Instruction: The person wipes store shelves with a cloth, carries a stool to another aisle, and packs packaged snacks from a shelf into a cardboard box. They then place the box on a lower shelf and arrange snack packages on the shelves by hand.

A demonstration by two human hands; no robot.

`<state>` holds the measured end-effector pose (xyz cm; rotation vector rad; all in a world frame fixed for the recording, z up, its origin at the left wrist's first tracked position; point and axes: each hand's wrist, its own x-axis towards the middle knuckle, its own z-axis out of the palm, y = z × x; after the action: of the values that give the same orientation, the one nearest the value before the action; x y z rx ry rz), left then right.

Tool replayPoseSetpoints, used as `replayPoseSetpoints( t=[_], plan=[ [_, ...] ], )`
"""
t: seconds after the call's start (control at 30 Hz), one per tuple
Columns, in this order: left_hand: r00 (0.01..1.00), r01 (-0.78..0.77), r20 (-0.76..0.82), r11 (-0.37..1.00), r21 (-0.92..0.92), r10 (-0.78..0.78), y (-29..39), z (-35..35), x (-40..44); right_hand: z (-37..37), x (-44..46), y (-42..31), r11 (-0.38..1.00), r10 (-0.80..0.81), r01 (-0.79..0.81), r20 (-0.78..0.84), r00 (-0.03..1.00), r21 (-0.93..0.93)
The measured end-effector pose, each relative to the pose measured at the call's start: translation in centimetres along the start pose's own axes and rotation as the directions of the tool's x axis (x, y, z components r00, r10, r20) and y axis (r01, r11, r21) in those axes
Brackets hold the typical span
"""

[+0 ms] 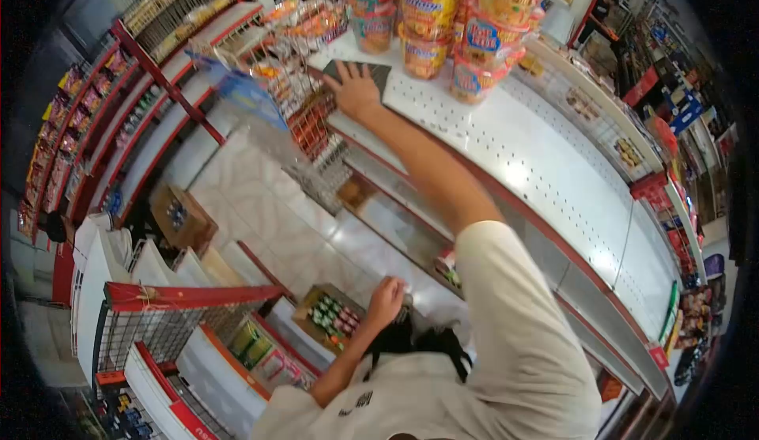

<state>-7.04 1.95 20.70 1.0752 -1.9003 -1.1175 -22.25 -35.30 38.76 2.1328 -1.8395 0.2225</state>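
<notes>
Right hand [356,90] spreading fingers over dark flat piece [380,78] on white shelf [506,143], upper centre; left hand [387,299] curling, lower centre, grip unclear. Stacked noodle cups [427,33] standing close, risking toppling from careless sideways sweep.

Pretty clearly a small shop, grocery or convenience type: there are stacks of orange-and-red plastic instant noodle cups [478,37] on a long white perforated metal shelf [514,147] with red edging. Over on the left you've got tiered red-edged racks [150,96] lined with shiny purple snack packets [75,120], plus an open brown cardboard box of small green-and-red cans [332,317] by the lower shelving, all on a pale tiled floor [269,195].
</notes>
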Motion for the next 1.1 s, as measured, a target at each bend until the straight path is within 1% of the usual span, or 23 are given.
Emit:
replayPoseSetpoints(
  t=[0.03,0.1,0.17,0.27,0.3,0.37,0.4,0.47,0.57,0.63,0.67,0.7,0.73,0.8,0.83,0.87,0.9,0.93,0.97,1.0,1.03,1.07,1.1],
  plan=[
    [0.999,-0.046,-0.002,0.999,0.027,0.046,0.4,-0.4,-0.1,-0.5,1.8,0.2,1.0,0.003,-0.003,-0.032,0.999,-0.004],
    [1.0,-0.023,0.017,0.998,0.064,0.022,0.0,-0.7,0.2,-1.4,4.4,0.7,0.986,-0.094,0.066,0.183,0.979,0.154],
    [0.985,0.127,0.107,0.989,0.078,-0.135,1.1,-1.6,-1.1,-1.1,5.0,1.1,0.968,-0.061,0.014,0.183,0.981,0.25],
    [0.979,0.159,0.125,0.986,0.04,-0.163,1.2,-1.6,-2.3,-0.1,1.4,1.0,0.975,0.047,-0.065,0.088,0.995,0.214],
    [0.976,0.159,0.152,0.987,-0.003,-0.157,1.1,-1.7,-2.5,-1.1,-1.1,1.3,0.974,0.045,-0.061,0.081,0.996,0.219],
    [0.977,0.121,0.181,0.992,-0.03,-0.113,-2.6,-0.2,-4.0,-1.2,-6.9,2.4,0.999,0.022,-0.02,-0.061,0.998,0.043],
    [0.973,0.136,0.195,0.989,-0.055,-0.123,-3.1,0.3,-4.6,-1.9,-10.8,3.2,0.999,0.039,-0.034,-0.128,0.991,0.041],
    [0.923,0.162,0.35,0.987,0.02,-0.158,-3.6,0.5,-4.6,-4.9,-18.7,5.4,0.996,0.084,-0.079,-0.197,0.977,0.03],
    [0.847,0.183,0.495,0.98,0.074,-0.196,-3.2,0.8,-3.9,-10.1,-31.2,9.2,0.957,0.28,-0.287,-0.131,0.951,-0.035],
    [0.88,0.085,0.466,0.996,0.034,-0.091,-4.3,1.9,-3.9,-13.0,-40.4,12.7,0.907,0.416,-0.421,-0.136,0.899,-0.011],
    [0.883,0.025,0.469,0.999,0.022,-0.032,-4.6,2.2,-3.4,-13.9,-45.7,15.7,0.852,0.518,-0.524,-0.128,0.846,-0.015],
    [0.81,0.101,0.57,0.99,0.095,-0.137,-2.5,2.8,-1.6,-16.5,-55.6,18.7,0.719,0.68,-0.691,-0.136,0.721,-0.068],
    [0.812,0.016,0.581,0.997,0.076,-0.058,-4.1,3.6,-1.3,-17.7,-61.3,20.5,0.611,0.77,-0.787,-0.162,0.617,-0.089],
    [0.79,-0.007,0.611,0.995,0.096,-0.054,-3.8,5.2,-0.2,-21.2,-69.8,20.2,0.375,0.892,-0.926,-0.253,0.375,-0.05],
    [0.753,-0.046,0.658,0.996,0.079,-0.017,-3.3,6.1,0.2,-21.8,-73.5,18.6,0.209,0.931,-0.97,-0.33,0.158,0.126],
    [0.73,-0.092,0.683,0.991,0.099,0.0,-2.2,7.3,0.6,-22.8,-76.1,16.6,0.003,0.958,-0.961,-0.278,-0.076,0.276],
    [0.707,-0.137,0.708,0.982,0.129,0.006,-1.1,8.3,0.6,-23.0,-78.0,14.4,-0.204,0.935,-0.886,-0.186,-0.303,0.417],
    [0.652,-0.101,0.755,0.98,0.174,-0.067,0.3,9.4,0.6,-22.0,-80.0,11.9,-0.381,0.862,-0.695,-0.036,-0.505,0.61],
    [0.598,-0.14,0.798,0.972,0.191,-0.071,1.5,10.7,0.4,-19.4,-82.3,8.8,-0.518,0.744,-0.423,0.147,-0.652,0.743],
    [0.56,-0.157,0.828,0.979,0.128,-0.018,2.6,12.3,0.0,-14.9,-85.1,4.5,-0.49,0.717,-0.101,0.334,-0.612,0.866],
    [0.521,-0.164,0.853,0.984,0.064,0.031,3.6,14.1,-1.0,-10.4,-88.0,0.3,-0.455,0.664,0.244,0.509,-0.548,0.856],
    [0.47,-0.184,0.882,0.98,0.069,0.026,4.0,15.9,-1.9,-6.4,-89.5,-3.9,-0.466,0.566,0.495,0.677,-0.47,0.733],
    [0.426,-0.157,0.904,0.986,0.05,0.022,4.6,17.8,-3.2,-2.5,-91.0,-8.5,-0.464,0.535,0.571,0.728,-0.428,0.677]
  ],
)
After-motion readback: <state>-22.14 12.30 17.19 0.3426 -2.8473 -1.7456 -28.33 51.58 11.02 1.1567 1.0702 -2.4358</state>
